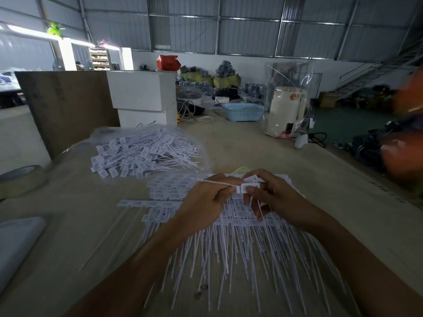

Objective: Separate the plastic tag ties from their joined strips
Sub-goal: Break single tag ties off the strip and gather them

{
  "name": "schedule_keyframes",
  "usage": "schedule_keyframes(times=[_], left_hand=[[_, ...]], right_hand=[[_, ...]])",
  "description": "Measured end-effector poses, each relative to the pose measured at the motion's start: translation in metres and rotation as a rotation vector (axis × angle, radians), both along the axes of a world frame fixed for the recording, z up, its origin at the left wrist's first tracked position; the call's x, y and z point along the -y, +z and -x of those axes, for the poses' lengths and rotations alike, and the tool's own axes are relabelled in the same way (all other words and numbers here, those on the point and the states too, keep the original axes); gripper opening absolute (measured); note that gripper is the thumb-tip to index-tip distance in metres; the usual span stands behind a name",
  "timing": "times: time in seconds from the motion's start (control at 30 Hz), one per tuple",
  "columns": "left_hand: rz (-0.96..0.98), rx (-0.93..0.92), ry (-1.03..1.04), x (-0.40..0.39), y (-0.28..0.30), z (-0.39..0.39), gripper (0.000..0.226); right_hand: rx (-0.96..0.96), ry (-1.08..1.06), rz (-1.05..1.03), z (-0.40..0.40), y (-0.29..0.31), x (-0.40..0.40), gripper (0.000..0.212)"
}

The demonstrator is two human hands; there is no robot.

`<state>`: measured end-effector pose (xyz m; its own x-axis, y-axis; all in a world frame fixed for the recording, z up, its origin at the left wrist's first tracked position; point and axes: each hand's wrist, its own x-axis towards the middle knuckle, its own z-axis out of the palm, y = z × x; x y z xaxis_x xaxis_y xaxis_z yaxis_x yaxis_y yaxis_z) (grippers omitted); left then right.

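A stack of white joined tag-tie strips [178, 193] lies in the middle of the table, their thin tails fanning toward me. Above it my left hand [206, 202] pinches one white tag tie [219, 183] whose tail points left. My right hand [272, 197] pinches the neighbouring tag heads [250, 187] of a short strip, its tails hanging between the fingers. The two hands touch at the tag heads. A heap of separated tag ties [142, 154] rests on clear plastic at the back left.
A tape roll [20, 179] sits at the left edge, a grey object [16, 245] nearer me. White boxes [142, 92], a blue basket [243, 112] and a bagged kettle [286, 110] stand at the back. An orange blurred shape [405, 143] is on the right.
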<state>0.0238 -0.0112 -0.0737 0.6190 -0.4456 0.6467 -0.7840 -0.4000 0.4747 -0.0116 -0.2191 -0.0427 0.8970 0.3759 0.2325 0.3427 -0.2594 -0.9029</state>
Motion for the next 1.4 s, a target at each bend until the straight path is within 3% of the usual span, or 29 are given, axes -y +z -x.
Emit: schedule_keyframes(times=[0.13,0.23,0.37,0.63,0.73,0.9,1.1,1.27,1.4], left_hand=[[-0.016,-0.012,-0.006,-0.002,-0.001,-0.002,0.027],[-0.01,-0.058,0.011,0.001,0.002,-0.001,0.026],[0.112,-0.132,0.053,0.001,0.004,0.0,0.024],[0.171,-0.099,0.079,0.001,0.007,0.005,0.018],[0.164,-0.003,0.13,0.001,0.006,0.007,0.019],[0.13,0.115,0.095,0.003,0.007,0.008,0.02],[0.174,-0.017,-0.03,-0.007,0.016,0.006,0.011],[0.062,-0.019,-0.006,-0.014,0.019,0.005,0.034],[0.076,-0.043,0.024,-0.015,0.021,0.005,0.04]], right_hand=[[0.019,0.004,0.035,-0.001,-0.003,0.002,0.019],[-0.025,-0.069,-0.13,-0.006,-0.007,0.003,0.014],[-0.105,-0.121,-0.303,-0.01,-0.01,0.004,0.034],[-0.137,-0.093,-0.232,-0.011,-0.015,-0.006,0.024],[-0.202,-0.009,-0.223,-0.007,-0.015,-0.011,0.026],[-0.147,0.021,-0.128,-0.003,-0.014,-0.015,0.026],[-0.205,0.041,-0.189,-0.003,-0.009,-0.009,0.026],[-0.225,-0.002,-0.284,-0.003,-0.008,-0.01,0.031],[-0.245,-0.036,-0.364,-0.002,-0.009,-0.013,0.02]])
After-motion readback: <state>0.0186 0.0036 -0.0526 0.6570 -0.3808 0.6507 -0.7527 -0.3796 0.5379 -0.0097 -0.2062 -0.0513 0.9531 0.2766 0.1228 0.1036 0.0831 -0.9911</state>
